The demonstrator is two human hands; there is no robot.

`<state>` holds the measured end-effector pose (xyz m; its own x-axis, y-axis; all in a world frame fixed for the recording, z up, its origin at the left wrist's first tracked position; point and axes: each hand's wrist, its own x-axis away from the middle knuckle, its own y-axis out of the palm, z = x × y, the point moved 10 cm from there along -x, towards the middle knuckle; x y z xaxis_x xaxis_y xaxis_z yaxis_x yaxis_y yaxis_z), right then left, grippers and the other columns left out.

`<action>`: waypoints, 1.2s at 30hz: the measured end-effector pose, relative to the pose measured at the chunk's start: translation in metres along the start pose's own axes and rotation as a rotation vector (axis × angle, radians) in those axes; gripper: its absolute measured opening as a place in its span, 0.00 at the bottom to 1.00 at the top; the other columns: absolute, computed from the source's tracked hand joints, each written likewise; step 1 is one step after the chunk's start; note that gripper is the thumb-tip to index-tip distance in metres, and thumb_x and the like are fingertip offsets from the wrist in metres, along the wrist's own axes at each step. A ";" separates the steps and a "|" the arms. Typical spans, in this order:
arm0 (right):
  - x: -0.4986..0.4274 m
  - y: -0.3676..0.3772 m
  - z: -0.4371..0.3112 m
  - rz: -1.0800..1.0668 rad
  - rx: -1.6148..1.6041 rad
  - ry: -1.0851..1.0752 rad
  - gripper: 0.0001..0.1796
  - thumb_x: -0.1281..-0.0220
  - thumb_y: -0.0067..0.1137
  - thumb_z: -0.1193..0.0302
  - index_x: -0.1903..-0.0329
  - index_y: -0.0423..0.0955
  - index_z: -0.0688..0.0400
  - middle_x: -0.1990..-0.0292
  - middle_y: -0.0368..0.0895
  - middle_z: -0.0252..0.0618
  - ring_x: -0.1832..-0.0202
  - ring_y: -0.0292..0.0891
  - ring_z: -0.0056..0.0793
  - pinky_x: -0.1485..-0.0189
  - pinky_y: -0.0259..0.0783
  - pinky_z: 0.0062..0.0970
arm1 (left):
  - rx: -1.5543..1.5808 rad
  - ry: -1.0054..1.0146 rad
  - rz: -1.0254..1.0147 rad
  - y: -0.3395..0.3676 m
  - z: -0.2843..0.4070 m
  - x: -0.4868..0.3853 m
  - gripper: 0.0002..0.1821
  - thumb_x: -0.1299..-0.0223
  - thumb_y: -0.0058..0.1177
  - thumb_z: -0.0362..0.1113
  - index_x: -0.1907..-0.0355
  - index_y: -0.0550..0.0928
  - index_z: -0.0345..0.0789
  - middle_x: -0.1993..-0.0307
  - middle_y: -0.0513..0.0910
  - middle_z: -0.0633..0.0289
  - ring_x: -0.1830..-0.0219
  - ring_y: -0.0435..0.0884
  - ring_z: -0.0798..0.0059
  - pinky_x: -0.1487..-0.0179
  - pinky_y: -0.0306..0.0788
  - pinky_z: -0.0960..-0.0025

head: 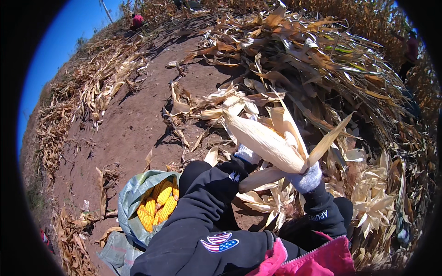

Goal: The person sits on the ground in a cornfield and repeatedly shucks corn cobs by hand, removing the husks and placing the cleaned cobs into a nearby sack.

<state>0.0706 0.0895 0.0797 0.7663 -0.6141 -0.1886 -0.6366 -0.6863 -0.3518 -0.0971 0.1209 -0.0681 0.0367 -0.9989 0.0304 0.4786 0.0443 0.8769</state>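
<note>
An ear of corn in its dry, pale husk (264, 143) lies across the space between my two gloved hands, its husk partly opened into loose leaves. My right hand (305, 177), in a light knit glove, grips the ear at its stem end. Behind the husk is my left hand (248, 153), in a white glove; its fingers are largely hidden, so its hold cannot be told. A woven plastic sack (126, 196) stands beside my left leg, its mouth folded open. Several husked yellow corn ears (157, 203) lie inside it.
A large heap of dry corn stalks (310, 58) rises ahead and to the right. Peeled husks (373, 200) lie at my right, with more stalks (100, 79) at far left beyond brown soil (138, 120). One person (137, 21) is far off; another person (411, 50) stands at right.
</note>
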 end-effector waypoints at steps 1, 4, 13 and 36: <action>-0.002 0.006 -0.006 -0.024 0.117 -0.087 0.30 0.40 0.69 0.68 0.36 0.73 0.63 0.45 0.84 0.47 0.44 0.83 0.35 0.39 0.77 0.34 | -0.014 0.005 0.017 -0.001 0.001 0.002 0.25 0.22 0.43 0.50 0.33 0.68 0.37 0.40 0.76 0.55 0.40 0.76 0.63 0.34 0.70 0.58; 0.001 0.002 0.004 -0.029 -0.064 -0.008 0.33 0.41 0.70 0.69 0.34 0.70 0.63 0.43 0.83 0.47 0.43 0.82 0.34 0.39 0.77 0.33 | -0.075 0.040 0.063 0.001 0.004 0.005 0.24 0.22 0.44 0.49 0.34 0.69 0.37 0.42 0.77 0.55 0.41 0.77 0.63 0.35 0.71 0.59; 0.004 -0.016 -0.009 0.092 -0.072 -0.005 0.28 0.39 0.71 0.70 0.37 0.74 0.63 0.47 0.86 0.44 0.46 0.84 0.31 0.42 0.79 0.32 | -1.131 0.799 0.455 0.071 0.021 0.061 0.21 0.24 0.46 0.46 0.38 0.72 0.35 0.46 0.79 0.56 0.45 0.79 0.64 0.39 0.74 0.60; 0.136 -0.340 0.124 1.084 -0.145 0.079 0.19 0.37 0.65 0.64 0.51 0.82 0.67 0.59 0.86 0.39 0.60 0.80 0.24 0.58 0.74 0.24 | -0.021 0.389 0.503 0.010 0.102 0.042 0.21 0.31 0.57 0.51 0.49 0.78 0.34 0.55 0.83 0.54 0.56 0.84 0.58 0.49 0.81 0.52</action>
<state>0.4024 0.2876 0.0598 -0.2113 -0.9389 -0.2716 -0.9772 0.1973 0.0781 -0.1803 0.0776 -0.0090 0.5753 -0.7766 0.2566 0.3368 0.5108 0.7910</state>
